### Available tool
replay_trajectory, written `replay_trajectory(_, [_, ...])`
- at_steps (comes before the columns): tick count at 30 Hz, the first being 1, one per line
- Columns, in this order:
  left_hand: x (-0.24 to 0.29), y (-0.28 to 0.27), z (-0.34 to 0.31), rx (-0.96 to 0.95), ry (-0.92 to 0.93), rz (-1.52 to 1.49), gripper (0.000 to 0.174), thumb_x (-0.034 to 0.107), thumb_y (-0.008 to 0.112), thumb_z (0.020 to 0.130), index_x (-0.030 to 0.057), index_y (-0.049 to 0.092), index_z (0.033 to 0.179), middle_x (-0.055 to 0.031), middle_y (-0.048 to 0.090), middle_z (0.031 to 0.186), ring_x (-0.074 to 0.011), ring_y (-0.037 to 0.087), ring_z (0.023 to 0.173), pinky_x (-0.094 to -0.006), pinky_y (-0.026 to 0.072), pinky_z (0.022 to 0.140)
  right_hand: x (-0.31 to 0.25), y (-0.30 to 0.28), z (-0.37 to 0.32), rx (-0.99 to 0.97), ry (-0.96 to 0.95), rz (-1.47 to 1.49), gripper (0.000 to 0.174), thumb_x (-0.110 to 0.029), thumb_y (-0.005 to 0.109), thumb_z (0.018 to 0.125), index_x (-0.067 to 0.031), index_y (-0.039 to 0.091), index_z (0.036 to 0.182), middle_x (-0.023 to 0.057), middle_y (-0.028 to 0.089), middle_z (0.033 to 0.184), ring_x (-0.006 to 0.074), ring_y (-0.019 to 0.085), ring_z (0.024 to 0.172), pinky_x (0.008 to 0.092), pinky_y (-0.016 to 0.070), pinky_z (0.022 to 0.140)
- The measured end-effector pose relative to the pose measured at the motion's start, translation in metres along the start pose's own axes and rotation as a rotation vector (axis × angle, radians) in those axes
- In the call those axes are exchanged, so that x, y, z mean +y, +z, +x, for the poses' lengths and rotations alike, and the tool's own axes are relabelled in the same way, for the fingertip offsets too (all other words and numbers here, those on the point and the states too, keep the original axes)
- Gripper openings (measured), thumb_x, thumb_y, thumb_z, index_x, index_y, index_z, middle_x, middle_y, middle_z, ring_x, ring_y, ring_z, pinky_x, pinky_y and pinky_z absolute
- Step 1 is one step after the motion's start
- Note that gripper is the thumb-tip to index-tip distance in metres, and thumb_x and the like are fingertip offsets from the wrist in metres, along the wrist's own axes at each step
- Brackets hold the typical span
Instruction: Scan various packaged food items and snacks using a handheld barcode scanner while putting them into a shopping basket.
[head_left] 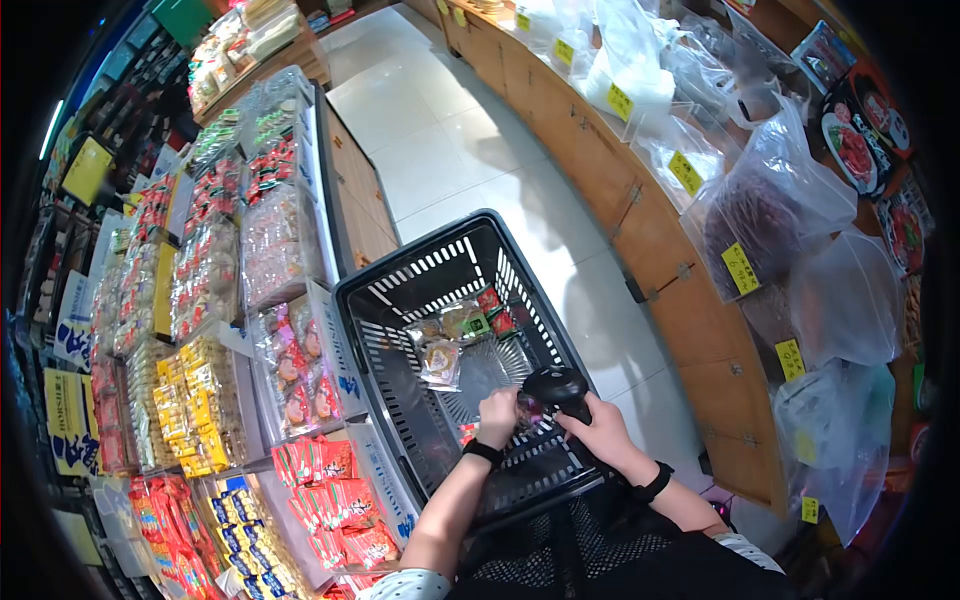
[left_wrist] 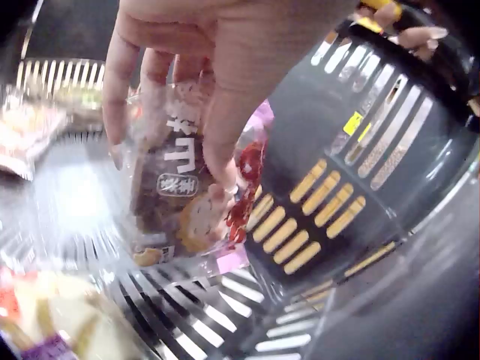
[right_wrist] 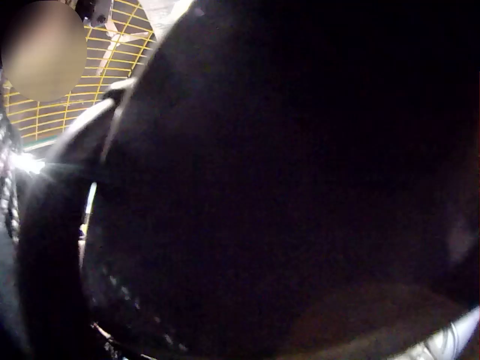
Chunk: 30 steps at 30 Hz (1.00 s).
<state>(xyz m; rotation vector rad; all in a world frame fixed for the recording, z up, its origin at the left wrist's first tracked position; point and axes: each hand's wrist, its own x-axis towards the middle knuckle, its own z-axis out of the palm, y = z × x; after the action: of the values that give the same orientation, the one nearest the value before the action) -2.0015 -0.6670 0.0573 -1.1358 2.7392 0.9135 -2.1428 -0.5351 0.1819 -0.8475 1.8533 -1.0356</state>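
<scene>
A dark shopping basket [head_left: 418, 248] with slotted walls stands in front of the person. Inside it the left hand [head_left: 497, 415] reaches down. In the left wrist view its thumb and fingers hold a clear snack packet [left_wrist: 176, 169] by opposite sides, showing a brown label, white characters, a cartoon face and red and purple parts. The right hand [head_left: 600, 435] grips the rounded black handle [head_left: 555, 388] at the basket's near right. A dark surface fills most of the right wrist view, hiding the right fingers. Farther in the basket lie small snack packets [head_left: 440, 362].
Bins of wrapped snacks [head_left: 205, 400] line the left side. On the right runs a wooden counter [head_left: 670, 330] bearing plastic bags [head_left: 760, 205] of goods with yellow price tags. A tiled floor aisle [head_left: 450, 150] leads ahead between them.
</scene>
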Motion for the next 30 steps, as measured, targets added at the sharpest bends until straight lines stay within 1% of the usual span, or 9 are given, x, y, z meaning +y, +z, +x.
replay_trajectory(1, [0.008,-0.021,-0.005,0.011,-0.010,0.007,0.020,0.014,0.058,0.070,0.0050,0.055,0.088,-0.0126,0.063,0.086,-0.0334,0.059,0.084,-0.0417,0.0490,0.069,-0.003,-0.002,-0.001,-0.049,0.047,0.111,0.030,-0.024,0.065,0.079,0.0004,0.055,0.093,0.0116,0.063,0.074,0.0193,0.063,0.064,0.0303,0.0477,0.061])
replay_trajectory(2, [0.017,-0.045,-0.008,0.111,0.081,0.052,0.023,0.011,0.060,0.068,0.0056,0.057,0.090,-0.0104,0.062,0.087,-0.0307,0.059,0.086,-0.0395,0.0483,0.070,-0.006,-0.005,-0.002,-0.061,0.030,0.108,0.030,-0.024,0.065,0.079,0.0004,0.055,0.093,0.0116,0.063,0.074,0.0193,0.063,0.064,0.0303,0.0477,0.061])
replay_trajectory(4, [0.021,-0.087,-0.019,0.315,0.309,0.118,0.026,0.007,0.061,0.066,0.0058,0.059,0.093,-0.0077,0.061,0.092,-0.0268,0.056,0.092,-0.0366,0.0471,0.075,-0.011,-0.010,-0.006,-0.134,0.007,0.386,0.024,-0.013,0.064,0.081,0.0009,0.056,0.097,0.0050,0.063,0.078,0.0092,0.059,0.066,0.0250,0.0472,0.061])
replay_trajectory(7, [0.025,-0.146,-0.044,0.489,0.564,0.341,0.029,0.005,0.055,0.068,0.0045,0.060,0.097,-0.0062,0.061,0.101,-0.0232,0.055,0.102,-0.0417,0.0432,0.092,-0.001,-0.013,-0.008,-0.230,-0.005,0.466,0.025,-0.010,0.063,0.082,0.0025,0.054,0.101,0.0057,0.061,0.084,0.0105,0.059,0.067,0.0251,0.0481,0.063])
replay_trajectory(10, [0.028,-0.174,-0.071,0.629,0.634,0.492,0.024,0.008,0.057,0.071,0.0050,0.062,0.094,-0.0057,0.062,0.101,-0.0222,0.057,0.101,-0.0442,0.0423,0.094,-0.003,-0.021,-0.011,-0.296,-0.001,0.559,0.022,-0.008,0.059,0.082,0.0039,0.052,0.100,0.0091,0.060,0.088,0.0135,0.058,0.068,0.0309,0.0515,0.064])
replay_trajectory(13, [0.029,-0.184,-0.091,0.634,0.721,0.621,0.023,0.008,0.056,0.073,0.0056,0.062,0.095,-0.0058,0.062,0.101,-0.0210,0.057,0.102,-0.0444,0.0423,0.094,-0.005,-0.026,-0.015,-0.349,-0.005,0.652,0.025,-0.010,0.061,0.082,0.0023,0.053,0.102,0.0068,0.060,0.089,0.0122,0.059,0.070,0.0279,0.0489,0.065])
replay_trajectory(21, [0.038,-0.172,-0.122,0.502,0.864,0.697,0.020,0.014,0.052,0.079,0.0070,0.059,0.096,-0.0066,0.060,0.108,-0.0182,0.056,0.105,-0.0446,0.0430,0.094,-0.009,-0.030,-0.015,-0.438,-0.055,0.414,0.022,-0.010,0.062,0.082,0.0015,0.055,0.100,0.0046,0.060,0.084,0.0095,0.057,0.069,0.0257,0.0480,0.065])
replay_trajectory(26, [0.038,-0.180,-0.137,0.517,0.805,0.704,0.018,0.014,0.054,0.077,0.0068,0.060,0.093,-0.0066,0.060,0.107,-0.0184,0.056,0.105,-0.0457,0.0425,0.095,-0.006,-0.028,-0.018,-0.428,-0.052,0.479,0.020,-0.008,0.061,0.083,0.0016,0.054,0.099,0.0042,0.060,0.082,0.0088,0.057,0.068,0.0243,0.0475,0.064])
replay_trajectory(30, [0.015,-0.218,-0.145,0.536,0.696,0.852,0.023,0.016,0.057,0.074,0.0079,0.062,0.095,-0.0045,0.061,0.100,-0.0179,0.055,0.104,-0.0462,0.0408,0.098,-0.006,-0.027,-0.020,-0.406,-0.037,0.485,0.022,-0.008,0.061,0.083,0.0018,0.053,0.101,0.0047,0.060,0.084,0.0090,0.057,0.067,0.0247,0.0479,0.064])
